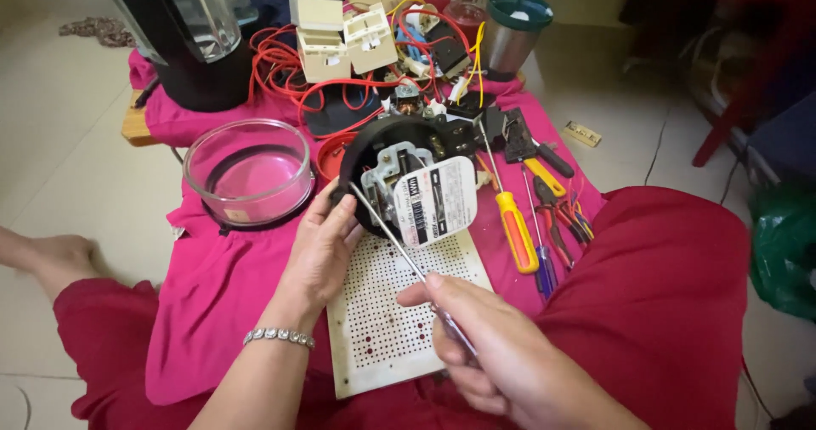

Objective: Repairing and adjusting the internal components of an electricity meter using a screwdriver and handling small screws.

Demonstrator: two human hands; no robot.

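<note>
While left hand [323, 247] steadies meter [408, 183] at its near-left rim, fingers curled round black housing, tilted on perforated board [399, 311] over pink cloth [212, 268]. Right hand [501, 353] closed round screwdriver [399, 247], shaft running up-left, tip at meter's left edge by metal frame; exact seat of tip hard to tell. Best kept: shaft in line with screw, firm downward press before turning, left grip tight to stop housing rolling. Mind white faceplate [438, 200] just beside shaft. Glass bowl [248, 171] near left; spare orange-handled driver [514, 226] and pliers [557, 209] to right.
</note>
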